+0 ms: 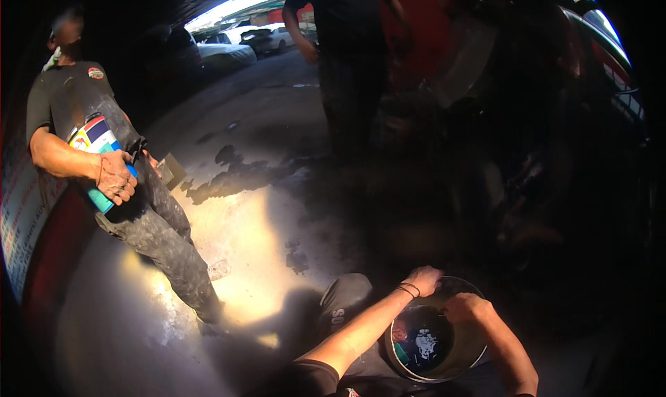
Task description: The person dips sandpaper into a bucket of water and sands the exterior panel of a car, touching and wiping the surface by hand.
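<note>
A round bucket (470, 347) with a pale inner wall stands low in front of me, between my forearms. Dark liquid (437, 327) lies in it, with a whitish patch on its surface. At the far left of the rim, my left hand (424, 279) is closed on the bucket's edge, a dark band around its wrist. My right hand (466, 305) is over the bucket's opening, its fingers curled down inside. Whatever those fingers hold, if anything, is hidden.
On the left stands a person (76, 102) with a colourful can (97, 137) under one arm and a flat blade-like tool (171, 171) in the other hand. Another person (347, 43) stands ahead. A dark vehicle (596, 43) is at the right. Wet stains (236, 175) mark the floor.
</note>
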The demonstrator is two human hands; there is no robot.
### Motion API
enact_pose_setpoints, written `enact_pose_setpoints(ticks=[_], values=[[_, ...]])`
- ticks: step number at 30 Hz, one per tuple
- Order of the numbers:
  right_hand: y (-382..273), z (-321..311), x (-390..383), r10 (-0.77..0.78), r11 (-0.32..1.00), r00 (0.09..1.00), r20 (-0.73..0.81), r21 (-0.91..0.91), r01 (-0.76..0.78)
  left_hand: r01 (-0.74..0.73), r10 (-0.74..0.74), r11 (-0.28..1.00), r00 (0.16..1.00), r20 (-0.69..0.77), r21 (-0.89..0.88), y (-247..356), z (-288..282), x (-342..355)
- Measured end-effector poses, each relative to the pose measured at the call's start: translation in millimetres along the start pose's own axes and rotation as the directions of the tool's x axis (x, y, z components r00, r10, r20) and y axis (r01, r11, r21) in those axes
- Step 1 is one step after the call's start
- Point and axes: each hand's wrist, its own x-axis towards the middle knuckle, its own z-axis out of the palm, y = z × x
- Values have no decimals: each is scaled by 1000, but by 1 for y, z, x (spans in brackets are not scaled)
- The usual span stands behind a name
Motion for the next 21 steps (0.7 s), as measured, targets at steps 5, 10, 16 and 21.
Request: enact_pose_setpoints(ticks=[5,10,16,21], values=[[55,220,238,-130,986,992,1,-109,129,-48,48,998,999,-2,27,14,20,18],[16,265,264,-185,982,959,214,-3,190,-10,10,1000,1000,1,20,5,10,8],[-35,116,147,-83,971,994,66,229,66,-22,22,1000,999,-29,9,-3,9,0],[53,123,147,-45,869,991,-125,484,100,-87,86,996,996,16,18,24,5,6]])
